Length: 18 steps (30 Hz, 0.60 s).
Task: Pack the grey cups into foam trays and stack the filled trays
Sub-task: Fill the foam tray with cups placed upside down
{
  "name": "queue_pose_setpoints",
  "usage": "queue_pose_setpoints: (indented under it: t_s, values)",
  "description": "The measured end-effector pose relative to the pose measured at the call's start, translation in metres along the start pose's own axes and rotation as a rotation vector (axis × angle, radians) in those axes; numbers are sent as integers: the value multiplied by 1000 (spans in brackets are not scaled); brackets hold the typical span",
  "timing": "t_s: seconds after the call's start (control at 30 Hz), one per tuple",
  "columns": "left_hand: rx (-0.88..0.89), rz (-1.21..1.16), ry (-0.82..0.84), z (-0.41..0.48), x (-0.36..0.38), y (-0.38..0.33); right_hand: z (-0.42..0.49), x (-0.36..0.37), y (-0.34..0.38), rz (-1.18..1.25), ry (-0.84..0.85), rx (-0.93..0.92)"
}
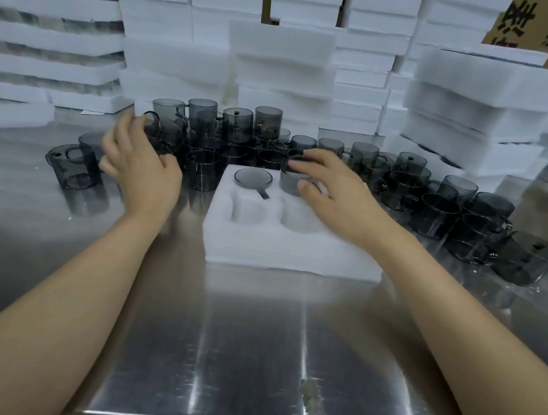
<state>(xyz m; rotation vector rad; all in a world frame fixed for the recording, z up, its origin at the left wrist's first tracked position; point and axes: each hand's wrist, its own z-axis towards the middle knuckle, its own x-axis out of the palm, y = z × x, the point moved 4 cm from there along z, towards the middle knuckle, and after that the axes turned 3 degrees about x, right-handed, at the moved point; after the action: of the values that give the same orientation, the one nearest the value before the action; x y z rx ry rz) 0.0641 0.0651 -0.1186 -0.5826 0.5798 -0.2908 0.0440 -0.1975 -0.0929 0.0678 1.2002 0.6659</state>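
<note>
Steel table (249,342), lower frame, bearing foam tray (291,254) at centre. Right hand (333,194) clasped round grey cup (292,184) at tray's upper-right pocket. Left hand (142,170), centre-left, fingers extended, empty, beside loose cups (237,127).

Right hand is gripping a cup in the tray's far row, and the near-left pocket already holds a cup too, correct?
Not quite. The head view shows the near-left pocket empty; the seated cup sits behind it, in the far row. The right hand does grip a grey cup in the far row of the foam tray.
</note>
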Motion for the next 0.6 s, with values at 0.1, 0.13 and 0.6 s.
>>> queue_pose_setpoints:
  t_s: [0.1, 0.13, 0.6]
  values:
    - [-7, -10, 56, 0, 6, 4, 1, 6, -5, -89, 152, 52]
    - [3, -8, 70, 0, 7, 4, 0, 6, -5, -105, 187, 60]
    - [102, 130, 178, 1, 20, 8, -11, 5, -5, -158, 393, 114]
